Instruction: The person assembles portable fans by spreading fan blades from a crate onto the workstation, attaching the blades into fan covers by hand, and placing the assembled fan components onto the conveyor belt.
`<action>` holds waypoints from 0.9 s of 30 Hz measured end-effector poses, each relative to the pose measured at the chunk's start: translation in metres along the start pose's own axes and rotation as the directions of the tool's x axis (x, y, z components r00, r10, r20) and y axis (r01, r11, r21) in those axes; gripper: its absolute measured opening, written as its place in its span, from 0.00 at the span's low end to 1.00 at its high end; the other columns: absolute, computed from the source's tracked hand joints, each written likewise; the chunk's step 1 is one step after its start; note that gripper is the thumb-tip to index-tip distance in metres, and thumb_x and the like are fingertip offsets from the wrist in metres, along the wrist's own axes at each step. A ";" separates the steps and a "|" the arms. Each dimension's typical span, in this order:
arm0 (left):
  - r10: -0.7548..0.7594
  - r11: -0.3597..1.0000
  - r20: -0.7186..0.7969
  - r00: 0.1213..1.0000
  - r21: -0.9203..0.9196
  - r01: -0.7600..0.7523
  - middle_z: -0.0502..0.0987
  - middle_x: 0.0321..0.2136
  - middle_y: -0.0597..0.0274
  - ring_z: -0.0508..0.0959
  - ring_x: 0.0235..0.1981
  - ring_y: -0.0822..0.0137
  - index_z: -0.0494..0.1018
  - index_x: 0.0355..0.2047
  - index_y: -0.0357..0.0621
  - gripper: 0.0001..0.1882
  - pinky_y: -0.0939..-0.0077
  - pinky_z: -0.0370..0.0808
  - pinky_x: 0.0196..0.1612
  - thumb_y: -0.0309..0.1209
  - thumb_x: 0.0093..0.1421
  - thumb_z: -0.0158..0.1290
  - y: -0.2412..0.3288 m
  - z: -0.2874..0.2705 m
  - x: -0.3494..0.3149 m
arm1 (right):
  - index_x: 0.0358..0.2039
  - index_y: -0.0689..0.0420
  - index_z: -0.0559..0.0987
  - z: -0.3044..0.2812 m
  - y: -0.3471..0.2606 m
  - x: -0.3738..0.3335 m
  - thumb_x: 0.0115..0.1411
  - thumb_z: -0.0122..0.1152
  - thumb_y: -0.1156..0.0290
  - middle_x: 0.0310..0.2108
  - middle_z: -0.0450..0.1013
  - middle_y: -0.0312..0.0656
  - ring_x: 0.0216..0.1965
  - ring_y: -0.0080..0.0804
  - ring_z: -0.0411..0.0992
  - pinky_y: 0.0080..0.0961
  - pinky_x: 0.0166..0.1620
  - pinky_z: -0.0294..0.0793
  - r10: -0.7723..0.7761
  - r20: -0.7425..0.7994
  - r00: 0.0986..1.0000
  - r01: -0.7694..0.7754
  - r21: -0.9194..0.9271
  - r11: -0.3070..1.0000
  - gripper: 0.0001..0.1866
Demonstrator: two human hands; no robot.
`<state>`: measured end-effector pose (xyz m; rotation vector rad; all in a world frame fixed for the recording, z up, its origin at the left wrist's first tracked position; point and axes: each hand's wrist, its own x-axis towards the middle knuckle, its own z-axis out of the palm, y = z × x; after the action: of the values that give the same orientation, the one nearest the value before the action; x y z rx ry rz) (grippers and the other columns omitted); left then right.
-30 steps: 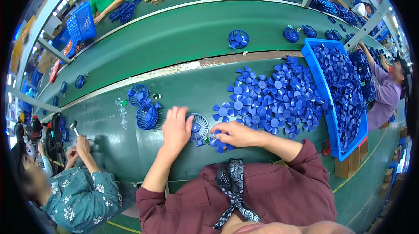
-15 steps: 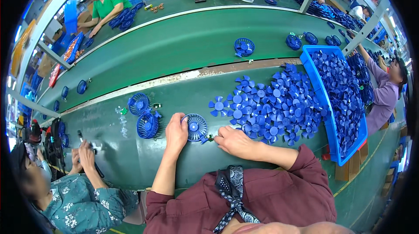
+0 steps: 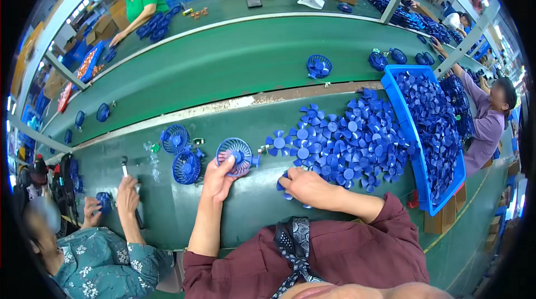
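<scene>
My left hand [image 3: 216,180] grips a round blue fan housing [image 3: 241,156] with a ribbed cage, thumb over its near edge, and holds it tilted above the green bench. A small light-coloured part hangs off the housing's right side. At the near left edge of the blade pile [image 3: 357,134], my right hand [image 3: 308,186] is closed, fingers bent down around a blue fan blade [image 3: 281,185] that shows only in part. Left of my left hand lie two more blue fan housings, one farther [image 3: 175,139] and one nearer [image 3: 186,167], with small wired parts beside them.
A blue tray [image 3: 400,103] full of fan blades stands tilted at the right. Beyond the bench runs a green conveyor belt [image 3: 223,70] carrying several fan housings. At the left a co-worker [image 3: 106,260] handles a blue housing and a tool. Other people sit across the belt.
My left hand has raised and turned the fan housing, shifting slightly left. My right hand has left the housing's wired part and moved right to the blades. The co-worker at left now holds a housing.
</scene>
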<state>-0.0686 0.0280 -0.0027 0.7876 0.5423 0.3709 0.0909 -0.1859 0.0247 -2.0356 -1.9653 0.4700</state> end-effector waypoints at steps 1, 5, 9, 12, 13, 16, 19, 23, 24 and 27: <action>-0.006 1.000 0.020 1.000 0.025 0.006 0.77 0.40 0.58 0.79 0.41 0.62 0.71 0.45 0.40 0.13 0.58 0.79 0.45 0.30 0.61 0.54 0.000 0.002 -0.002 | 0.43 0.59 0.72 -0.001 -0.002 0.001 0.55 0.60 0.69 0.33 0.68 0.52 0.38 0.52 0.71 0.43 0.35 0.75 0.005 0.019 1.000 -0.005 0.001 1.000 0.16; 0.025 0.999 -0.057 0.998 0.035 -0.023 0.78 0.37 0.56 0.80 0.36 0.62 0.70 0.45 0.37 0.15 0.65 0.80 0.42 0.25 0.58 0.56 0.002 0.014 -0.005 | 0.53 0.55 0.68 -0.041 0.030 0.003 0.56 0.57 0.64 0.34 0.74 0.51 0.34 0.50 0.75 0.44 0.35 0.75 0.074 -0.126 0.989 -0.059 0.118 0.991 0.24; 0.028 0.992 -0.067 0.997 0.125 -0.019 0.79 0.34 0.58 0.81 0.34 0.65 0.72 0.42 0.37 0.12 0.69 0.81 0.39 0.25 0.57 0.56 0.007 0.026 -0.010 | 0.56 0.58 0.68 -0.128 0.117 0.052 0.53 0.52 0.71 0.39 0.75 0.57 0.37 0.54 0.75 0.47 0.41 0.75 0.427 -0.476 0.769 -0.473 0.026 0.880 0.27; 0.051 0.983 -0.046 0.998 0.178 -0.042 0.78 0.34 0.60 0.80 0.32 0.68 0.72 0.41 0.36 0.12 0.71 0.81 0.37 0.24 0.57 0.57 0.013 0.042 -0.016 | 0.56 0.58 0.69 -0.170 0.182 0.071 0.50 0.54 0.72 0.44 0.74 0.56 0.45 0.53 0.73 0.45 0.49 0.73 0.512 -0.550 0.660 -0.583 0.055 0.810 0.29; 0.049 0.980 -0.031 0.998 0.192 -0.043 0.78 0.34 0.60 0.80 0.33 0.68 0.72 0.41 0.37 0.13 0.71 0.81 0.37 0.24 0.56 0.58 0.014 0.048 -0.012 | 0.55 0.58 0.70 -0.171 0.194 0.073 0.50 0.54 0.72 0.43 0.74 0.56 0.45 0.53 0.73 0.45 0.49 0.73 0.543 -0.543 0.641 -0.628 0.036 0.778 0.28; 0.132 0.969 -0.096 0.987 0.224 -0.108 0.78 0.36 0.59 0.79 0.36 0.65 0.71 0.42 0.37 0.13 0.68 0.78 0.43 0.25 0.56 0.57 0.013 0.044 -0.004 | 0.45 0.59 0.75 -0.134 0.171 0.080 0.51 0.54 0.70 0.36 0.76 0.54 0.39 0.53 0.74 0.44 0.44 0.75 0.371 -0.514 0.773 -0.444 -0.021 0.896 0.19; 0.148 0.986 -0.178 0.973 0.105 -0.131 0.77 0.39 0.59 0.79 0.39 0.63 0.70 0.44 0.38 0.14 0.62 0.79 0.44 0.25 0.58 0.55 0.018 0.041 0.006 | 0.38 0.57 0.77 -0.082 0.068 0.050 0.50 0.56 0.69 0.32 0.73 0.51 0.36 0.48 0.73 0.47 0.37 0.73 0.065 -0.128 0.990 -0.054 0.087 0.995 0.14; 0.137 0.990 -0.135 0.981 0.045 -0.132 0.77 0.38 0.58 0.79 0.38 0.62 0.71 0.44 0.38 0.12 0.60 0.80 0.42 0.26 0.59 0.54 0.010 0.056 0.024 | 0.39 0.60 0.73 -0.016 0.007 0.016 0.50 0.54 0.73 0.35 0.66 0.51 0.40 0.49 0.69 0.40 0.36 0.75 -0.118 0.106 0.987 0.118 0.009 0.993 0.14; 0.129 0.990 -0.120 0.984 0.064 -0.122 0.77 0.38 0.57 0.79 0.39 0.62 0.71 0.43 0.37 0.12 0.61 0.79 0.44 0.26 0.59 0.54 0.008 0.064 0.020 | 0.39 0.63 0.72 -0.008 0.001 0.014 0.52 0.53 0.74 0.37 0.65 0.52 0.41 0.49 0.68 0.39 0.36 0.76 -0.121 0.083 0.989 0.122 -0.008 0.992 0.13; 0.095 0.995 -0.080 0.992 0.049 -0.091 0.77 0.38 0.57 0.79 0.39 0.63 0.71 0.43 0.37 0.12 0.63 0.79 0.45 0.26 0.59 0.54 -0.005 0.058 0.020 | 0.36 0.63 0.73 0.002 0.000 0.016 0.50 0.55 0.75 0.36 0.65 0.52 0.41 0.48 0.68 0.38 0.36 0.76 -0.094 -0.005 0.996 0.094 -0.003 0.996 0.12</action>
<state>-0.0179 0.0023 0.0208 0.8460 0.5937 0.4804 0.0900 -0.1701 0.0224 -1.9334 -2.0493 0.4413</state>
